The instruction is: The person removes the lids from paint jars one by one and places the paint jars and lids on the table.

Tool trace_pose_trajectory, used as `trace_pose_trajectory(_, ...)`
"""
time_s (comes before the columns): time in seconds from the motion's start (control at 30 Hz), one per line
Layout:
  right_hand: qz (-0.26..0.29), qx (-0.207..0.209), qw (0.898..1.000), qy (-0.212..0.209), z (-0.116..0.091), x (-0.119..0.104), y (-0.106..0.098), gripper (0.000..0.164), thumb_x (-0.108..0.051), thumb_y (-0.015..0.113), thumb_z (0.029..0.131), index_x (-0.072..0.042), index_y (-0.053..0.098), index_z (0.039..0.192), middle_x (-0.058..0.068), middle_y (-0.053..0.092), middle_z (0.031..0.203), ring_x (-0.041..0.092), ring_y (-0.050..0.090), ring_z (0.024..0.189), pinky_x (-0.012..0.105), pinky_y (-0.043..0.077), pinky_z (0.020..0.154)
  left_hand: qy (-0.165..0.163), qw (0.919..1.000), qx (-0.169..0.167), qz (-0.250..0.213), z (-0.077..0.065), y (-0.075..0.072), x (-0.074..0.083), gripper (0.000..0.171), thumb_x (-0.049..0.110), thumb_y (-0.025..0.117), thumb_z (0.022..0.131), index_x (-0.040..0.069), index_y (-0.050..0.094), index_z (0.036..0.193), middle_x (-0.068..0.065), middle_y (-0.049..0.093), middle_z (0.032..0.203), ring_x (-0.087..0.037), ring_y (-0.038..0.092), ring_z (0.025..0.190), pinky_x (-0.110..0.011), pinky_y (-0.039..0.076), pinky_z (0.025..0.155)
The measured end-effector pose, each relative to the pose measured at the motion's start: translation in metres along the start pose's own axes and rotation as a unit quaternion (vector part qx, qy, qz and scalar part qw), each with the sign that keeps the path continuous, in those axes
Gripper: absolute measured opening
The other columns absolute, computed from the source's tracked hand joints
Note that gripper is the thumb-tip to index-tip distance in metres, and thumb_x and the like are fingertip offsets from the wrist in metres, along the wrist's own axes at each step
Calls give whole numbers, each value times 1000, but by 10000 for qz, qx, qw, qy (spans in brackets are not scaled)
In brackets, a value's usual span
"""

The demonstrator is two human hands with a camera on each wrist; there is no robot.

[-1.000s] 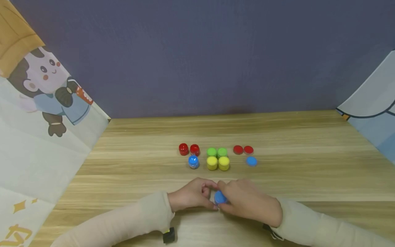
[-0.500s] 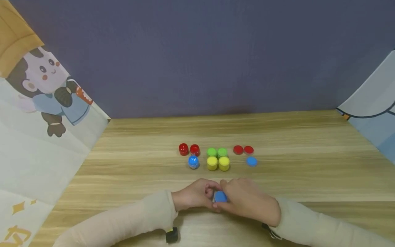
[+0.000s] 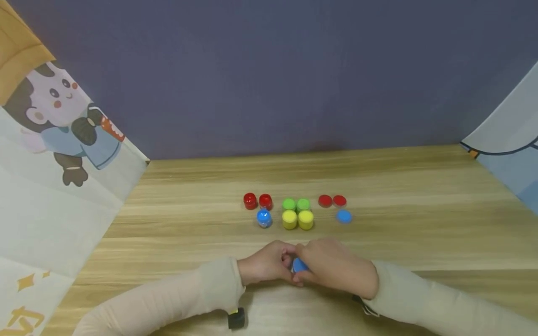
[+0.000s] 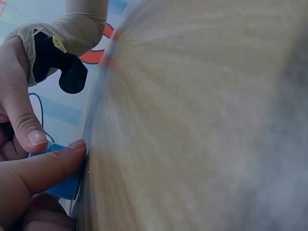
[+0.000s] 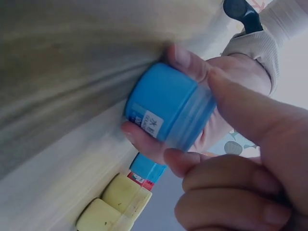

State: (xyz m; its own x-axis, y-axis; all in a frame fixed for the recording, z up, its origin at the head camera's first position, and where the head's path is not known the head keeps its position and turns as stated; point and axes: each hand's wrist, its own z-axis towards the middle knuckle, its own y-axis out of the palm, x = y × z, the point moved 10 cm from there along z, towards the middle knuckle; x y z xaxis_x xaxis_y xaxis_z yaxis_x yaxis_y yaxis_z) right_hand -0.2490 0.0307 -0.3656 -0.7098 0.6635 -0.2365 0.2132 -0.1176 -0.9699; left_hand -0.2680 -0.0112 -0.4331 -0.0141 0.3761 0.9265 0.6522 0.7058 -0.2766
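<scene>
A small blue jar [image 3: 300, 265] with a printed label stands on the table between both hands. My left hand [image 3: 269, 262] grips its body from the left, thumb and fingers round the sides, as the right wrist view shows on the jar [image 5: 161, 91]. My right hand [image 3: 336, 267] pinches the translucent blue lid [image 5: 198, 115] at the top between thumb and forefinger, its other fingers curled in. In the left wrist view, the left thumb lies along the jar [image 4: 67, 186]. The right hand hides part of the lid in the head view.
Beyond the hands stand two lidless red jars [image 3: 250, 201], a lidless blue jar [image 3: 264, 218], two yellow jars [image 3: 289, 220] and two green jars [image 3: 289, 204]. Two red lids [image 3: 325, 201] and a blue lid [image 3: 343, 216] lie to the right. A dark wall rises behind the wooden table [image 3: 399, 186].
My left hand has shifted slightly right against the jar. The right hand has turned a little and covers more of the lid. The other jars and lids stay where they were.
</scene>
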Motion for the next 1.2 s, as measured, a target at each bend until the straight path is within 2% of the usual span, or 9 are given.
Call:
trace_pose_trajectory(0.2, -66, -173, 9997, -176, 4, -1, 0, 36, -40, 73, 79, -7, 61, 85, -6, 45, 60, 6, 39, 52, 21, 36, 48, -15, 10000, 13, -76, 1, -1, -2, 44, -4, 79, 68, 12, 69, 108, 3, 46, 54, -7, 37, 48, -18, 28, 45)
trace_pose_trajectory(0.3, -9, -410, 9991, -100, 7, -1, 1, 33, -38, 73, 79, -8, 63, 86, -7, 45, 59, 7, 39, 51, 21, 37, 48, 27, 9999, 41, -102, 1, -1, -2, 42, -5, 78, 68, 10, 69, 106, 3, 45, 53, -7, 36, 47, -18, 28, 45)
trace_pose_trajectory(0.47, -130, -772, 9967, 210, 11, -3, 3, 25, -33, 74, 79, -12, 62, 77, -6, 43, 55, 8, 37, 48, 23, 36, 47, 88, 9995, 73, -281, 2, -1, -3, 35, -7, 77, 67, 5, 69, 99, 4, 43, 52, -6, 35, 47, -18, 28, 44)
trace_pose_trajectory(0.6, -176, -883, 9958, 181, 11, -4, 4, 26, -32, 75, 78, -10, 65, 89, -6, 41, 52, 7, 35, 46, 23, 34, 45, 66, 9993, 88, -363, 2, 0, -4, 30, -7, 77, 67, 4, 68, 94, 4, 43, 52, -6, 36, 47, -18, 28, 45)
trace_pose_trajectory(0.7, -222, -888, 9958, 11, 11, -5, 3, 37, -31, 75, 78, -7, 65, 103, -7, 40, 52, 6, 34, 45, 22, 33, 43, 42, 9992, 86, -400, 2, 1, -3, 27, -6, 78, 67, 3, 68, 91, 4, 43, 52, -6, 35, 47, -18, 27, 45)
trace_pose_trajectory(0.9, -341, -998, 9939, -311, 10, -7, 4, 51, -37, 74, 78, -5, 62, 116, -8, 37, 51, 4, 30, 45, 20, 28, 43, 7, 9989, 39, -466, 0, 2, -2, 26, -6, 77, 68, 2, 67, 91, 4, 43, 52, -6, 35, 47, -19, 27, 45)
trace_pose_trajectory(0.97, -416, -1034, 9931, -361, 10, -8, 4, 60, -40, 74, 77, -5, 59, 124, -9, 36, 51, 4, 29, 44, 20, 26, 43, -15, 9990, 36, -437, 0, 2, -2, 26, -5, 77, 68, 3, 67, 91, 4, 43, 52, -6, 35, 47, -19, 27, 44)
trace_pose_trajectory(1.07, -546, -959, 9929, -452, 9, -10, 3, 60, -42, 74, 76, -7, 59, 123, -9, 36, 51, 4, 29, 44, 20, 28, 43, -22, 9994, 51, -352, 0, 2, -2, 24, -5, 78, 68, 2, 67, 88, 4, 43, 52, -6, 35, 47, -19, 27, 44)
trace_pose_trajectory(1.2, -717, -837, 9922, -579, 10, -14, 0, 42, -34, 75, 77, -9, 63, 109, -9, 37, 50, 5, 32, 45, 20, 32, 43, 22, 9996, 50, -262, 2, 1, -2, 21, -6, 78, 68, 2, 66, 84, 4, 45, 52, -6, 36, 47, -18, 28, 44)
